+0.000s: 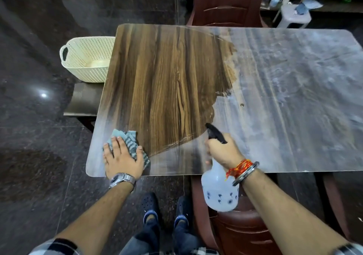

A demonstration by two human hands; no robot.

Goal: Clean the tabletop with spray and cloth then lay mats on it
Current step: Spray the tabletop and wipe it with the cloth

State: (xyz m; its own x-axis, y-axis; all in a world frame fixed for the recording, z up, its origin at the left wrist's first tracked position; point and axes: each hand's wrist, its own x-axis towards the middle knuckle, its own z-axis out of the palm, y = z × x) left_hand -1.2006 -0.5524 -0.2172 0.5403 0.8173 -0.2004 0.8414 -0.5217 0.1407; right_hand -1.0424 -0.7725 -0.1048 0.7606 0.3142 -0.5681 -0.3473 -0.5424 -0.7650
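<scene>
The wooden tabletop [167, 77] shows dark clean grain on its left part, while its right part [294, 97] is covered in whitish dusty film. My left hand [122, 157] presses flat on a striped grey-green cloth [130, 139] at the near left corner of the table. My right hand [224, 149] grips the neck of a translucent spray bottle [219, 189] with a black trigger head [215, 132]. The bottle hangs over the table's near edge, nozzle pointing away over the table.
A cream perforated basket [86, 58] sits on a dark stool [84, 101] to the left of the table. Brown plastic chairs stand at the far side [227, 1] and near side [241, 229]. A white stool [294, 15] is at the back right. The floor is dark polished stone.
</scene>
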